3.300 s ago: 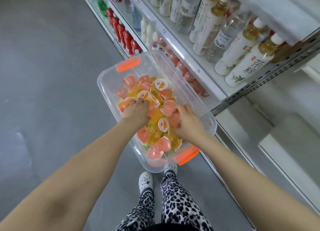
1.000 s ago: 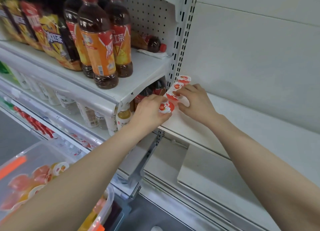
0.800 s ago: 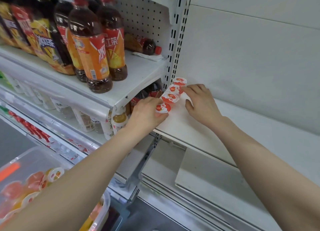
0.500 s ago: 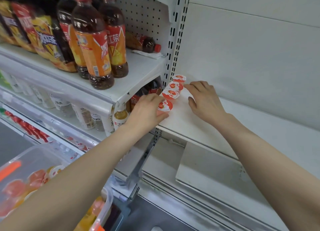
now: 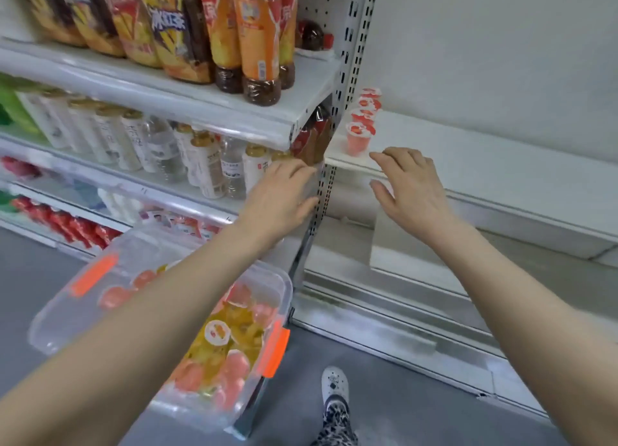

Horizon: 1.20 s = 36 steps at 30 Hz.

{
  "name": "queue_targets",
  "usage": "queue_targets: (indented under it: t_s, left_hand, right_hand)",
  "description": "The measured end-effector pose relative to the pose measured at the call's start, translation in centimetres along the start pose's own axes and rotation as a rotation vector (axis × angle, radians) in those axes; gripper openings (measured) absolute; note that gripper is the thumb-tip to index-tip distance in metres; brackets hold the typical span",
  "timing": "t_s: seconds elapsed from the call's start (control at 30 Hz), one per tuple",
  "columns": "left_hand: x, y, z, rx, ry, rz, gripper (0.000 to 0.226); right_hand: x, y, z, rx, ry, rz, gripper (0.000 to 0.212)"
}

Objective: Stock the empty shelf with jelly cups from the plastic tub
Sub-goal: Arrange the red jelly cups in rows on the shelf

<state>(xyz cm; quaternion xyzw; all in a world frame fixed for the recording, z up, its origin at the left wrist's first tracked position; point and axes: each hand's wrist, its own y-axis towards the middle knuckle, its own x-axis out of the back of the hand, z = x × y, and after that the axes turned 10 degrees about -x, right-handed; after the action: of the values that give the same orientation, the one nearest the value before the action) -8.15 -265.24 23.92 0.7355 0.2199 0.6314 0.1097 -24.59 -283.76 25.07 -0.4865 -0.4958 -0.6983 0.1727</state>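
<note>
Jelly cups (image 5: pixel 360 137) stand in a row at the left end of the shelf (image 5: pixel 485 164), just beyond the fingertips. The left hand (image 5: pixel 281 194) and right hand (image 5: pixel 411 184) hover apart, empty, fingers relaxed. More cups lie in the plastic tub (image 5: pixel 63 318) below.

Centre right, your white shelf board (image 5: pixel 501 158) lies open; red-lidded jelly cups (image 5: pixel 363 121) and the slotted grey upright (image 5: pixel 351 60) block its left end.

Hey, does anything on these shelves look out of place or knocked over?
One dark drink bottle lies on its side at the back of the upper shelf, behind the upright bottles. The jelly cups stand upright.
</note>
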Motion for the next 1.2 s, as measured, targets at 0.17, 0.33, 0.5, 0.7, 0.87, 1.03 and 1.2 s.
queue_targets:
  t_s: [0.17,0.33,0.5,0.7,0.87,1.03,1.2]
  left_hand:
    - [1.3,-10.0,4.0,0.128,-0.027,0.016,0.046]
    - [0.7,-21.3,8.6,0.418,-0.031,0.104,0.04]
    - [-1.4,-27.8,10.3,0.62,-0.05,0.259,0.034]
    - [-3.3,-29.7,10.6,0.741,-0.079,0.351,0.037]
    - [-3.7,-29.7,10.9,0.765,-0.063,0.357,0.037]
    - [-3.8,-29.4,11.0,0.765,-0.064,0.413,0.039]
    - [-4.6,-28.1,11.6,0.628,-0.057,0.448,0.045]
  right_hand:
    - [-1.5,-6.9,7.3,0.034,0.075,0.087,0.042]
    - [-5.7,-12.7,14.2,0.124,0.195,0.283,0.044]
    - [-11.0,-13.5,20.2,0.213,0.239,0.577,0.051]
    - [-16.7,-10.6,25.0,0.282,-0.098,0.779,0.046]
    - [-19.6,-10.7,25.2,0.358,-0.203,0.782,0.036]
    - [-19.6,-11.2,24.8,0.374,-0.198,0.755,0.038]
    - [-19.3,-10.6,25.1,0.31,-0.188,0.799,0.044]
